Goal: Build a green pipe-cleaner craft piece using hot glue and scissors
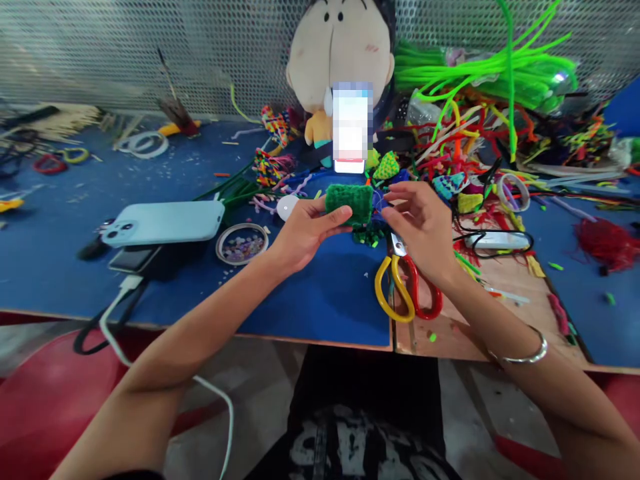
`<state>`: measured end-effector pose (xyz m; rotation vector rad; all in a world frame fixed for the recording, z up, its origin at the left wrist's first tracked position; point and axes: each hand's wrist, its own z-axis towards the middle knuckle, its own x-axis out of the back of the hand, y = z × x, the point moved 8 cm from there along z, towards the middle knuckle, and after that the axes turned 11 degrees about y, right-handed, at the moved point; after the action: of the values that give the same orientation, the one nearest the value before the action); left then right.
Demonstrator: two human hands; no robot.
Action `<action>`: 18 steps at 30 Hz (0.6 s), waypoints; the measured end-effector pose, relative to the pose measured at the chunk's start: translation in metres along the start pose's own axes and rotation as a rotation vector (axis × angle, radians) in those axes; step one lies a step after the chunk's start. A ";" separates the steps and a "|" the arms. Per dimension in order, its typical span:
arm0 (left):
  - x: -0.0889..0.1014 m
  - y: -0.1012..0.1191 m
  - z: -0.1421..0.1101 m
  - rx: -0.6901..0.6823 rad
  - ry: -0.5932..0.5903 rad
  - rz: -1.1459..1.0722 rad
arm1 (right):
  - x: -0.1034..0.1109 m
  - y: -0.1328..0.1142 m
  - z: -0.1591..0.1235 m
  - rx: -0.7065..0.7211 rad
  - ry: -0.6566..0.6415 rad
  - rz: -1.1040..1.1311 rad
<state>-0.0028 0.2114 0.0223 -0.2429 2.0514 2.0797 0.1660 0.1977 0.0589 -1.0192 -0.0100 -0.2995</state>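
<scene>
My left hand (306, 230) is closed around a fuzzy green woven piece (350, 202), held above the blue table top (325, 293). My right hand (420, 223) pinches at the right end of that green piece, where a thin blue strand shows. Its fingers are pressed together. Small green clippings (369, 235) lie on the table just under the piece. Scissors with one yellow and one red handle (406, 287) lie below my right hand, partly hidden by it.
A phone (165, 223) lies on a dark power bank with a white cable at the left. A round tin of beads (243, 243) sits beside it. A plush doll (340, 60), a blurred upright screen and heaps of coloured pipe cleaners (480, 113) crowd the back right.
</scene>
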 end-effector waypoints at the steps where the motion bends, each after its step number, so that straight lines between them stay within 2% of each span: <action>1: -0.002 -0.001 -0.001 0.004 -0.009 -0.005 | -0.003 0.001 -0.001 -0.007 -0.033 -0.049; 4: -0.008 -0.004 -0.004 0.004 -0.057 0.004 | -0.006 0.002 -0.002 0.026 -0.069 -0.188; 7: -0.012 -0.005 -0.006 -0.032 -0.086 0.022 | -0.002 -0.001 0.001 0.081 -0.026 -0.246; 14: 0.000 -0.007 0.001 -0.014 0.038 -0.057 | 0.012 -0.003 0.005 -0.040 0.065 0.051; 16: 0.004 -0.005 0.004 -0.019 0.085 -0.096 | 0.006 -0.012 0.002 0.002 -0.045 0.107; 18: 0.008 -0.003 0.006 -0.024 0.117 -0.139 | -0.009 -0.022 -0.007 0.081 -0.246 0.057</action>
<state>-0.0090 0.2180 0.0171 -0.5065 2.0114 2.0515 0.1516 0.1837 0.0724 -0.9692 -0.2135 -0.1199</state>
